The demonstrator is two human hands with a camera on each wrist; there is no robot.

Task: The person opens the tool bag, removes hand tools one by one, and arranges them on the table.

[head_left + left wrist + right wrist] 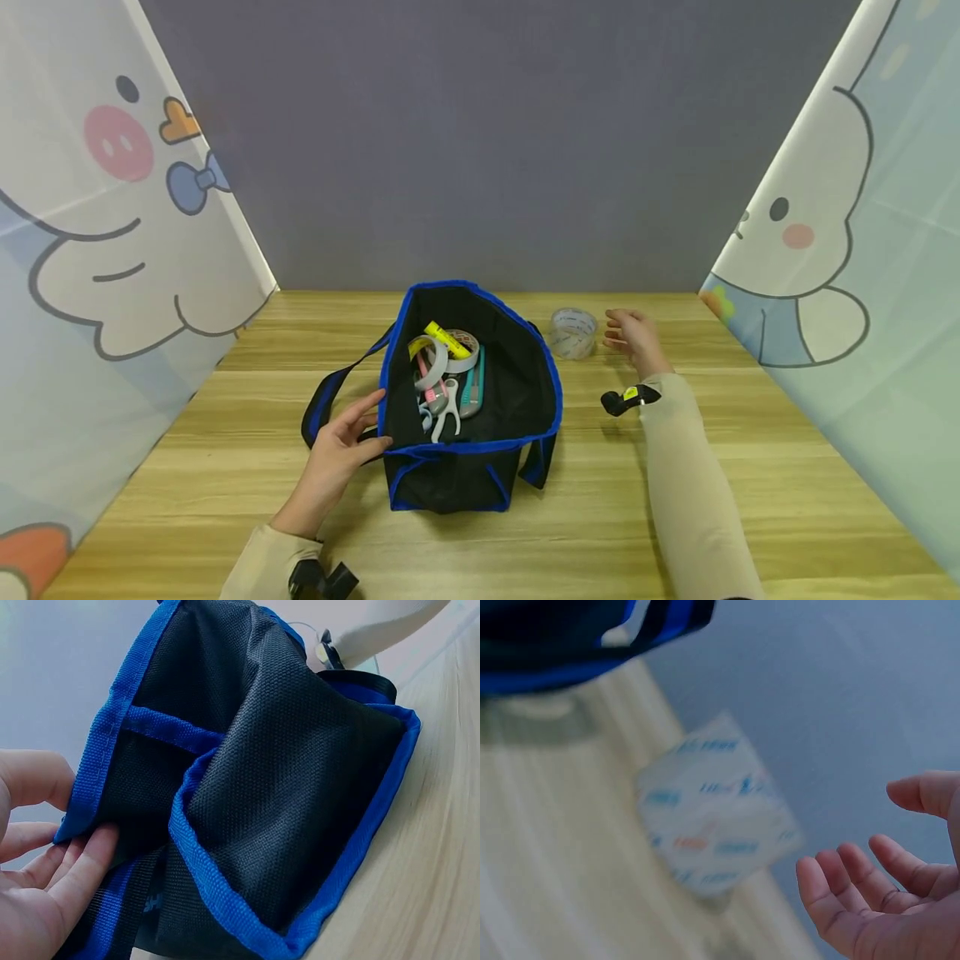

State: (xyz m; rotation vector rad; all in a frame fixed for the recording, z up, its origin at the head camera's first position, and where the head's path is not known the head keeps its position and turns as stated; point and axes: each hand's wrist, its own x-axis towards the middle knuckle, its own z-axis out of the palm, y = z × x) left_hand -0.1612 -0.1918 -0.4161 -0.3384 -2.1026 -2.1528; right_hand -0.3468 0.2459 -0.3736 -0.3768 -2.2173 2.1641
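A black tool bag with blue trim point(450, 475) stands wide-mouthed on the table. My left hand point(337, 454) pinches its left rim; the left wrist view shows the fingers point(90, 870) on either side of the blue edging. Inside lie a yellow marker point(447, 340), white tape rolls point(432, 372), a teal utility knife point(473, 390), a pink utility knife point(433, 394) and a white-handled tool point(448, 412). To the right of the bag sits a clear tape roll point(573, 333) with printed lettering. My right hand point(633, 337) is just right of this roll, apart from it, fingers loosely bent and holding nothing.
The bag's strap point(326, 400) loops out on the left, and another strap end point(538, 461) hangs at the right. A grey panel point(487, 150) rises behind the wooden table point(600, 517); cartoon-printed sheets point(135, 208) flank both sides.
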